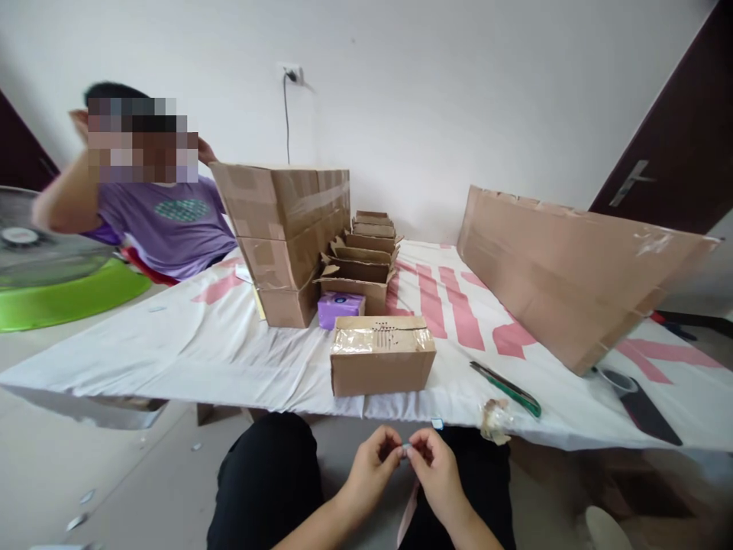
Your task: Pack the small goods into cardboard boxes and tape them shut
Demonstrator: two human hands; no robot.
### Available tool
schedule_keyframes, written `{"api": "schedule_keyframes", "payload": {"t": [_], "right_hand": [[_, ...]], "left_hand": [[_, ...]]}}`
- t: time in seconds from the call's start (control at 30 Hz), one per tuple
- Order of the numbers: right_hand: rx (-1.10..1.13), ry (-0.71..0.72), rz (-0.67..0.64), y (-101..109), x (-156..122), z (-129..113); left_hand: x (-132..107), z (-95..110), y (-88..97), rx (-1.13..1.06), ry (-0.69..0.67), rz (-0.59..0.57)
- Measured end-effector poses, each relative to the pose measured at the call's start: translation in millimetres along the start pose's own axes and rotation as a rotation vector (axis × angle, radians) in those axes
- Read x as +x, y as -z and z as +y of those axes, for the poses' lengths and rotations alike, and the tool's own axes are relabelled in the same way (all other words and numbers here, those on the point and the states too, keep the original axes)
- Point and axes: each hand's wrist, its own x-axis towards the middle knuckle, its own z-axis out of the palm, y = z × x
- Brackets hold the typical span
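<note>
Above my lap, just short of the table's front edge, my left hand (373, 464) and my right hand (437, 472) meet at the fingertips. Both pinch one small pale, greenish piece (405, 448), too small to make out. A small white-and-blue scrap (437, 423) is at the table edge beyond my right hand. A taped cardboard box (382, 372) lies closed on the table in front of my hands. To its right rests a green-handled utility knife (506, 388), near crumpled clear tape (495, 420) at the edge.
Stacked cardboard boxes (298, 263) stand behind a purple pack (341, 310). Several open boxes (358, 294) line up beside them. A large cardboard panel (561, 267) leans at right, near a dark phone-like slab (650, 412). A person in a purple shirt (166, 229) sits left, by a green-based fan (74, 298).
</note>
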Motion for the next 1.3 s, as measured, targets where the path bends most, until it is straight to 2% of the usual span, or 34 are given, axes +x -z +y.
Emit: {"api": "schedule_keyframes", "payload": {"t": [0.13,0.2,0.37,0.5,0.57,0.67,0.83,0.93,1.0,1.03,1.13,1.2,1.27,1.3], "right_hand": [[-0.288,0.035,0.156,31,18,1],[-0.484,0.085,0.156,41,27,2],[-0.824,0.241,0.144,38,32,0],[-0.806,0.28,0.132,37,23,-3],[-0.726,0.272,0.111,45,22,-5],[-0.694,0.212,0.103,62,31,-11],[-0.898,0.151,0.065,78,60,-16],[-1.016,0.203,0.03,75,70,-10],[-1.027,0.229,0.05,74,71,-2],[-1.019,0.234,0.062,75,71,2],[-0.945,0.251,0.1,84,72,9],[-0.861,0.286,0.117,93,75,7],[-0.785,0.319,0.138,98,80,-3],[-0.754,0.336,0.15,98,82,-10]], "left_hand": [[-2,-17,-1.2,-0.031,0.064,-0.007],[-3,-28,1.9,0.012,0.1,-0.013],[-8,-64,12.7,0.209,0.163,-0.075],[-14,-86,20.1,0.333,0.217,-0.139],[-18,-87,20.5,0.367,0.225,-0.17],[-24,-76,15.6,0.39,0.227,-0.24],[-31,-65,6.8,0.397,0.247,-0.461],[-28,-65,10.6,0.453,0.257,-0.456],[-22,-56,18.8,0.449,0.153,-0.369],[-19,-47,25.0,0.427,0.054,-0.284],[-4,-3,53.8,0.381,-0.334,0.114],[11,32,79.4,0.425,-0.529,0.353],[32,65,104.2,0.425,-0.6,0.667],[44,79,114.2,0.423,-0.581,0.767]]}}
